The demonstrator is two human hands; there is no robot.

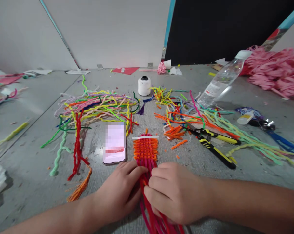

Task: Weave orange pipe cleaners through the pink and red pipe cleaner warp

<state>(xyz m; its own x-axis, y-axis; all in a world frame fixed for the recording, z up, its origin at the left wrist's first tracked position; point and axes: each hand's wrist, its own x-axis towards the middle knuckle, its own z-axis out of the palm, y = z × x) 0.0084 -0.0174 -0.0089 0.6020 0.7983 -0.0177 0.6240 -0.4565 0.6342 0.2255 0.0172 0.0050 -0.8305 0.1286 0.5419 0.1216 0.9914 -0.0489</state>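
A woven piece (145,149) of orange strands crossing magenta cords lies flat on the table in front of me. A thin white strip (145,137) runs across its far end. Its loose magenta and red cords (153,216) trail toward me beneath my hands. My left hand (126,182) is closed on the cords just below the weave, its thumb and forefinger pressed on them. Close beside it, my right hand (172,191) has its fingers curled round the cords, with a bit of orange strand showing near its fingertips. Its palm side is hidden.
A phone (114,157) lies left of the weave. Multicoloured cords (98,109) are heaped behind it. Black-and-yellow pliers (216,149), cut orange pieces (173,132) and pale green cords (247,136) lie right. Farther back are a white thread spool (144,86), a bottle (219,83) and pink ribbon (276,71).
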